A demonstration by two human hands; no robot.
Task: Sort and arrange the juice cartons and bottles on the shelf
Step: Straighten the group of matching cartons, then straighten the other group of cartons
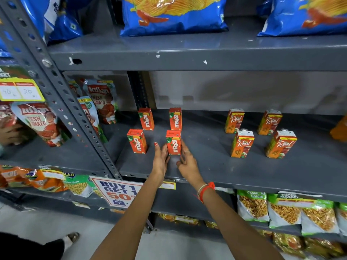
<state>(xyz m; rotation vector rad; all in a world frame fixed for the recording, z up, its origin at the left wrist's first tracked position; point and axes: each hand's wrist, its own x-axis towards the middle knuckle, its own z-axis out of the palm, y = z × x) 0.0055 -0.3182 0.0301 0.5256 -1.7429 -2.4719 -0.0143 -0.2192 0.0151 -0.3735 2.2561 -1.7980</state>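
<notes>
Several small red Maaza cartons stand upright on the grey shelf in two rows; the front-right Maaza carton is between my hands. My left hand touches its left side and my right hand its right side, fingers pressed to it. The other Maaza cartons stand at front left, back left and back right. To the right, several orange Real cartons stand in two rows, such as the front ones and the back ones.
Ketchup pouches lean at the shelf's left end behind a perforated upright post. Blue chip bags fill the shelf above; snack packets hang below. A "Buy 1 Get 1" sign sits on the shelf edge. Something orange shows at the far right.
</notes>
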